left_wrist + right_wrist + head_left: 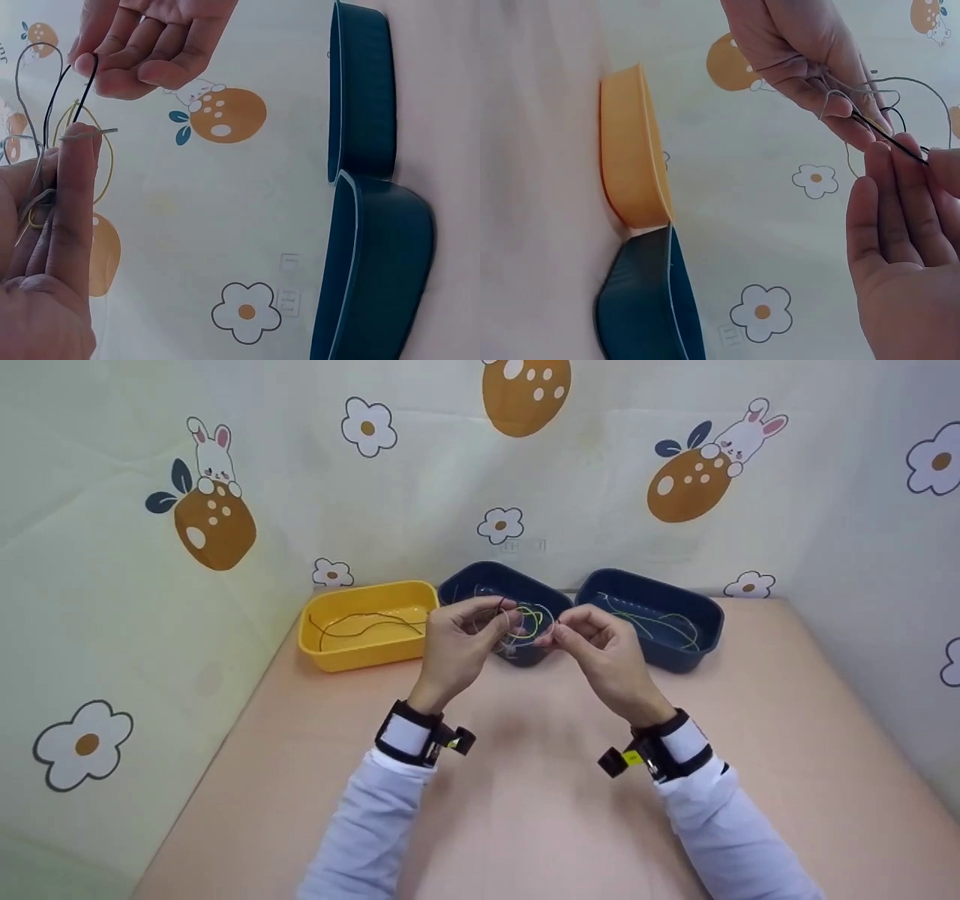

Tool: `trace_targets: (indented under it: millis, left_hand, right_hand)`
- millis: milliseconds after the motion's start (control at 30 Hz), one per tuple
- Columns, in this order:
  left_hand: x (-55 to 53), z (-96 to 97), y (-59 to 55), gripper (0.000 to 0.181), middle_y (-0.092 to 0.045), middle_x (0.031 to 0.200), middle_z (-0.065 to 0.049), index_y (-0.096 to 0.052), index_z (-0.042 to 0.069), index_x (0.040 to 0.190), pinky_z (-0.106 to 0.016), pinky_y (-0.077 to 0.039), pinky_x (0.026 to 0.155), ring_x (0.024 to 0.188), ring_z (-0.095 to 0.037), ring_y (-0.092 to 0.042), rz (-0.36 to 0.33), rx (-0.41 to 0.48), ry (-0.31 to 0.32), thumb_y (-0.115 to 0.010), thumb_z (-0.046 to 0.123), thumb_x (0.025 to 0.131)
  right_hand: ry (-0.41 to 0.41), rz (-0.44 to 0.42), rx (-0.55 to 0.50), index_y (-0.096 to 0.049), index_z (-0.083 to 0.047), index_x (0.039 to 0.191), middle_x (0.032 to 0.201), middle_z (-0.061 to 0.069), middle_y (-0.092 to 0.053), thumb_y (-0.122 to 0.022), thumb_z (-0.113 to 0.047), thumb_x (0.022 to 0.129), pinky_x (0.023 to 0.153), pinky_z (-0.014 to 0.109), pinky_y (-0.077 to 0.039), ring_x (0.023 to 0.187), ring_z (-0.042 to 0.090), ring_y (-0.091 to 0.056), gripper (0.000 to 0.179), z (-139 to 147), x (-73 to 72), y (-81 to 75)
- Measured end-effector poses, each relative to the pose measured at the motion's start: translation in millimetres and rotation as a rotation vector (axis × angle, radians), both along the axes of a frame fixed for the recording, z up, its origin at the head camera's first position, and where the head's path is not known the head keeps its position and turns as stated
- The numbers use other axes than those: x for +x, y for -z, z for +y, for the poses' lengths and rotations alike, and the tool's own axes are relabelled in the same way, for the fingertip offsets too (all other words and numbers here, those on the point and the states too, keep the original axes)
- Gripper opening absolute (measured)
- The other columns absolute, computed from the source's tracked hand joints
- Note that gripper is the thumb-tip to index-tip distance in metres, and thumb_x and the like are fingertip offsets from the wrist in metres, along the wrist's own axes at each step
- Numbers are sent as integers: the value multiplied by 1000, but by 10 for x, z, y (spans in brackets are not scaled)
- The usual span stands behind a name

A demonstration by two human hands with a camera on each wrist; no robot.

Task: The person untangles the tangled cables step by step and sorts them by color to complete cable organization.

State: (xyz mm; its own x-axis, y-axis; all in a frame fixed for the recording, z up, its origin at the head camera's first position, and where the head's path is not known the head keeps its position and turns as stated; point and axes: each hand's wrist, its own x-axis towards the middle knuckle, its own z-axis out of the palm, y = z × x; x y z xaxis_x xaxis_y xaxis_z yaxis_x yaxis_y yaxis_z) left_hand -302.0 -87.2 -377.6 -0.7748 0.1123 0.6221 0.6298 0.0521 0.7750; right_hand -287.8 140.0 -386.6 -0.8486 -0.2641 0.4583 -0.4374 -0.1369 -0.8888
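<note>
In the head view my left hand [459, 649] is raised in front of the middle bin, gripping a loose bundle of thin wires. The bundle has a pale grey wire [19, 82], a yellow wire [112, 161] and a black wire [86, 90]. Facing it, my right hand [611, 656] pinches the black wire between thumb and fingertips, its other fingers loosely bent. The black wire spans the short gap between both hands, as the right wrist view also shows. A grey wire end crosses a left fingertip. Part of the bundle is hidden inside the left hand.
Behind the hands stand a yellow bin [367, 651] at left with dark wires in it, a navy bin [491, 574] in the middle, and another navy bin [675, 658] at right holding green-yellow wires. A patterned cloth wall [420, 510] closes off the table's back.
</note>
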Motion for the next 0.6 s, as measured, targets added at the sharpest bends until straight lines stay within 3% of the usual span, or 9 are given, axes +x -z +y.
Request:
trace_targets:
  millis: [133,267,400,600]
  left_hand:
    - [-7,-18,9,17,-82,103,-5,-82,7,111,-29,-66,68,82,-17,-78,0,-37,-9,-80,15,97]
    - [-24,-61,-7,17,-82,103,-9,-81,4,113,-37,-68,68,83,-19,-79,-3,8,2,-79,10,97]
    - [-40,-126,-35,17,-82,103,-13,-81,2,113,-46,-67,63,83,-24,-81,-5,69,40,-78,2,96]
    - [-50,-193,-41,17,-81,103,-16,-81,0,110,-39,-67,62,82,-23,-80,11,76,73,-78,-3,93]
  right_hand:
    - [5,19,-28,-62,11,115,98,20,-74,-70,-15,105,96,41,-65,95,37,-76,29,-6,-4,4]
    - [42,57,-24,-63,9,114,85,18,-68,-69,-15,106,78,33,-65,77,34,-72,26,24,-12,-4]
    - [93,99,17,-67,7,112,78,20,-61,-69,-14,105,57,28,-55,59,27,-59,22,65,-28,-17]
    - [170,142,117,-75,0,107,79,15,-65,-73,-13,103,47,25,-42,56,20,-51,15,173,-54,-46]
